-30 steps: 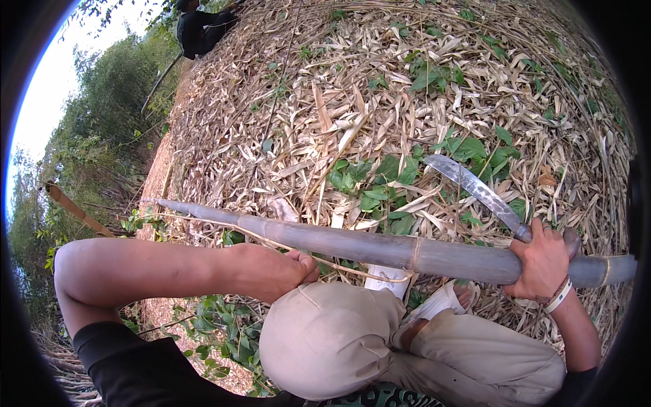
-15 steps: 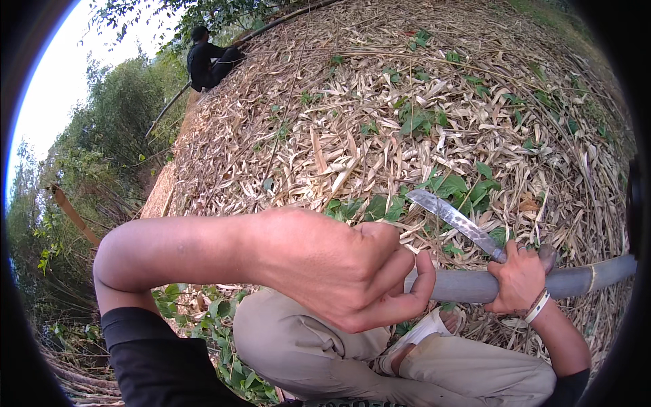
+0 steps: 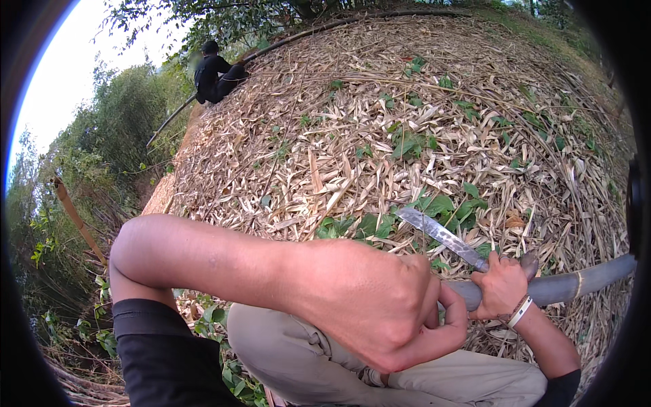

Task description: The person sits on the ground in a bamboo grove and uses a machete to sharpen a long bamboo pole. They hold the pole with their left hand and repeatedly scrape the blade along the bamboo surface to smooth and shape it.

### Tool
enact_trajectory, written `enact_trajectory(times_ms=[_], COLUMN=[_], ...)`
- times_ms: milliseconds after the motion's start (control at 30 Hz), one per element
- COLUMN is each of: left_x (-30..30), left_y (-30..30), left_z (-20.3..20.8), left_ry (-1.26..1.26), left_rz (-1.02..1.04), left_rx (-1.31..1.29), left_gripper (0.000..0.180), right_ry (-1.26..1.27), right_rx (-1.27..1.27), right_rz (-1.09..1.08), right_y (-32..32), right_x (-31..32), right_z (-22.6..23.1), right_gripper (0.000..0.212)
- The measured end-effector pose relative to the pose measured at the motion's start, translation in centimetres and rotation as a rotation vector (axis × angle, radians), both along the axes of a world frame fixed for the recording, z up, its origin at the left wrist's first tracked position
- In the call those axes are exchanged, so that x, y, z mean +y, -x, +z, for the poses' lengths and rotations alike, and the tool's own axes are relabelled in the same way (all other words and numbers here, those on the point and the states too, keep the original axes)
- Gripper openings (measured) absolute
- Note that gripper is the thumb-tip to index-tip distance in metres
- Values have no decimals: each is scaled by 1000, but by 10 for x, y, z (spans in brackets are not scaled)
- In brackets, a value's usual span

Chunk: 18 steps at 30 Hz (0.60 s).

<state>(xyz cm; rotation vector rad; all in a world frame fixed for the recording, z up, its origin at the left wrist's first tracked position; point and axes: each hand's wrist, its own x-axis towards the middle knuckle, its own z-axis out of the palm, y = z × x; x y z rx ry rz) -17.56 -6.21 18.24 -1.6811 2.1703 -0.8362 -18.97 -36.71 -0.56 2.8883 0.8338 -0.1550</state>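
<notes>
My left hand point(image 3: 383, 302) is in front of my lap with its fingers curled closed. Its back faces up, so whatever lies inside the fingers is hidden. A grey bamboo pole point(image 3: 586, 279) runs in from the right edge, and its near end disappears behind this hand. My right hand point(image 3: 503, 288), with a white band at the wrist, grips the handle of a machete point(image 3: 442, 236) and lies over the pole. The blade, dark-spotted metal, points up and left above the dry leaves. The handle's butt shows beyond the knuckles.
Dry bamboo leaves point(image 3: 325, 163) cover the sloping ground, with green plants point(image 3: 444, 207) close to the blade. Far left, a person in black point(image 3: 215, 74) sits beside a long dark pole point(image 3: 305, 34). A brown stake point(image 3: 78, 220) stands among bushes at left.
My left hand has moved right and slightly down, closer to my right hand. My right hand and the machete have shifted a little left in view. The whole scene sits slightly lower.
</notes>
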Motion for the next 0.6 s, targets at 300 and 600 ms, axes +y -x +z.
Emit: enact_trajectory(times_ms=[300, 600], left_x=[-30, -28], left_y=[30, 32], left_z=[23, 16], left_ry=[169, 221], left_rz=[-75, -66], left_rx=[-520, -607], left_gripper=[28, 36], right_ry=[20, 26], right_rx=[5, -6], right_rz=[16, 7], right_y=[0, 0], right_x=[-2, -5], right_z=[2, -5], right_gripper=[54, 53])
